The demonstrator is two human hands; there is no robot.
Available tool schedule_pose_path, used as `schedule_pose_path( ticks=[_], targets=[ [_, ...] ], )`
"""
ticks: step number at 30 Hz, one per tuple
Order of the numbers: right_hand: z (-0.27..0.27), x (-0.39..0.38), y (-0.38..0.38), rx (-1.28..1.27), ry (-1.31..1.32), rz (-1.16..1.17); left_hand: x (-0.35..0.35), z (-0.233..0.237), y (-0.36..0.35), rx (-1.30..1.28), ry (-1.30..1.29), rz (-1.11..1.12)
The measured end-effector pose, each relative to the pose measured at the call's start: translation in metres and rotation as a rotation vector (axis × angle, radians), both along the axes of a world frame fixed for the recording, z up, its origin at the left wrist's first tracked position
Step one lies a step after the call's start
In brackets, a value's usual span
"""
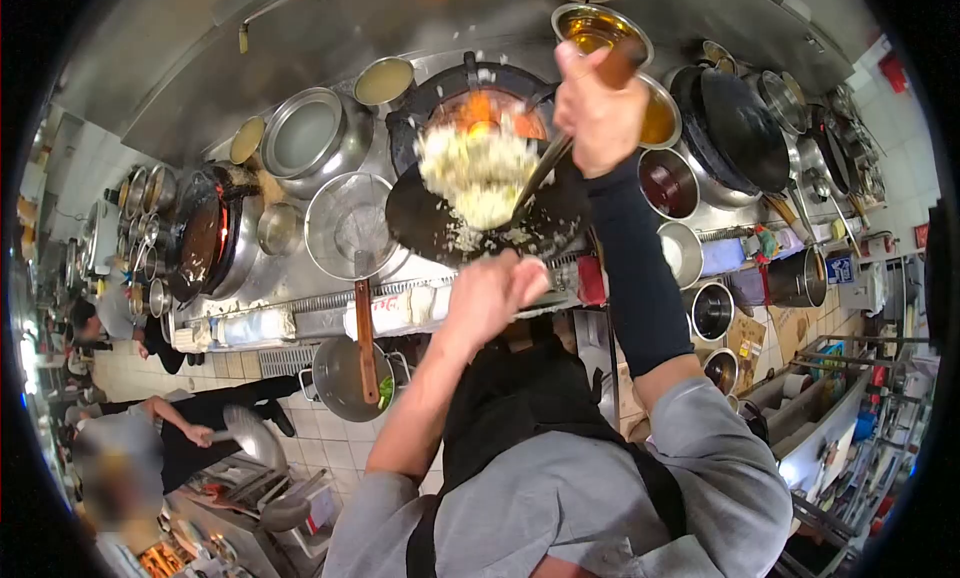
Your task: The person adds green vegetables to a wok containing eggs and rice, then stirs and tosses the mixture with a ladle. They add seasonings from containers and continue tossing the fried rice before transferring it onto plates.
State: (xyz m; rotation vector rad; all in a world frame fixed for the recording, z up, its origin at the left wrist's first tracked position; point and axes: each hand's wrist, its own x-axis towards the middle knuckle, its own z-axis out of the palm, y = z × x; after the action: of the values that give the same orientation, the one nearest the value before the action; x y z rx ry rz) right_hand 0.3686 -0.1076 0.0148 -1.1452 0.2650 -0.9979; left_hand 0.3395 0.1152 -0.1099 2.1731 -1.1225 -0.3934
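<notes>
My left hand (497,293) is closed at the near edge of a dark wok (415,218), which tips toward the flame; the exact grip is hidden under the fingers. A pale mass of fried rice (478,173), blurred by motion, is in the air over the wok, with loose grains scattered about. My right hand (603,108) is wrapped around the long handle of a wok ladle (543,176). Its brown wooden end sticks out above the fist. The ladle's head is hidden by the food.
A burner ring (432,93) with orange flame lies behind the wok. A wire strainer (345,218) rests to the left, near a steel pot (305,128). Bowls of oil (660,118) stand to the right. A co-worker (190,428) holds a pan at lower left.
</notes>
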Motion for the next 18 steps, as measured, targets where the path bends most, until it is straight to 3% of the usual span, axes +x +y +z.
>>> schedule_pose_path(
  ticks=[1,3,6,9,12,15,17,18],
  targets=[
    [-0.025,0.015,-0.005,0.008,0.039,0.009,0.016,-0.009,-0.015,0.031,0.018,-0.041],
    [-0.1,0.048,-0.028,-0.088,0.047,0.009,0.011,-0.133,-0.035,0.222,-0.147,-0.083],
    [-0.064,0.037,-0.047,-0.019,-0.051,-0.05,-0.032,-0.164,-0.012,0.116,-0.08,-0.006],
    [-0.032,0.019,-0.067,-0.028,-0.215,0.197,-0.036,-0.124,0.021,0.141,-0.025,-0.149],
    [0.002,0.024,-0.06,-0.083,-0.128,0.201,0.004,-0.099,-0.011,0.117,-0.055,-0.069],
    [0.036,0.04,-0.054,-0.066,-0.055,0.079,0.032,-0.146,-0.044,0.058,-0.089,-0.033],
    [0.021,0.048,-0.065,-0.051,-0.08,0.019,0.043,-0.158,-0.058,0.103,-0.088,-0.01],
    [-0.015,0.063,-0.073,-0.053,-0.06,-0.09,0.047,-0.163,-0.064,0.127,-0.084,0.0]
  ],
)
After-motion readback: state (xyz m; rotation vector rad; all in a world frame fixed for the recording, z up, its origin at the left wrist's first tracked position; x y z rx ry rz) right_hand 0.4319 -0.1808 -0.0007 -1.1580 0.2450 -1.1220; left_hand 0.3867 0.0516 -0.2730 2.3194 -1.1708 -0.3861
